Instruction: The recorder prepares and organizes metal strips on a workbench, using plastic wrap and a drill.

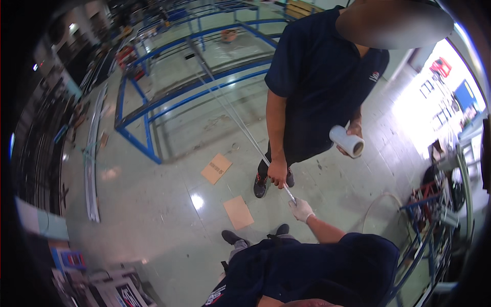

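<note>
Slim rods [258, 148] sit in the right hand [302, 210], fingers [294, 203] wrapped around their near end — forearm [326, 230] angled forward-left.

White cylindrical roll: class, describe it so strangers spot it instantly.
Find the co-worker in a navy short-sleeved shirt. That co-worker's left hand holds the white cylindrical roll. Its hollow round end distinguishes it from the wearer's white-gloved right hand, below.
</note>
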Demonstrator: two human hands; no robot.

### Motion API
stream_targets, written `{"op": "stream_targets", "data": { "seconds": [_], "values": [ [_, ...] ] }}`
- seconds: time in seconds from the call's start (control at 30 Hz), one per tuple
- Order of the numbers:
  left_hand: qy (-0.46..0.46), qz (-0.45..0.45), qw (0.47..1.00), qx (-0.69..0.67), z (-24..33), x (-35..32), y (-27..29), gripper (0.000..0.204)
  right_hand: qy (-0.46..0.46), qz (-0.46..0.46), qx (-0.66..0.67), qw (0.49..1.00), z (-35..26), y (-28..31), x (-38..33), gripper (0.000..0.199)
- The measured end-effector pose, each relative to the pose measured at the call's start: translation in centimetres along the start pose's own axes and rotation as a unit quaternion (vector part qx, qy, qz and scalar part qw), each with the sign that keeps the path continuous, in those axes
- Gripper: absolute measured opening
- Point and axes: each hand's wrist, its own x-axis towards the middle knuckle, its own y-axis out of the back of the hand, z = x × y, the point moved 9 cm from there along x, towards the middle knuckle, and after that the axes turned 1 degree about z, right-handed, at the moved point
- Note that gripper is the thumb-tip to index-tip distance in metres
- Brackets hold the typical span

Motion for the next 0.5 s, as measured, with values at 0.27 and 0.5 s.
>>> {"op": "stream_targets", "data": {
  "seconds": [0.27,0.5],
  "values": [
    [0.116,-0.081,0.834,-0.534,-5.6,8.4,2.1,0.010,-0.098,0.109,-0.076,0.986,-1.6,1.2,-2.6,0.043],
    [0.189,-0.100,0.616,-0.758,-12.8,12.4,7.7,0.023,-0.218,0.108,-0.127,0.962,-1.9,0.5,-2.4,0.047]
  ]
}}
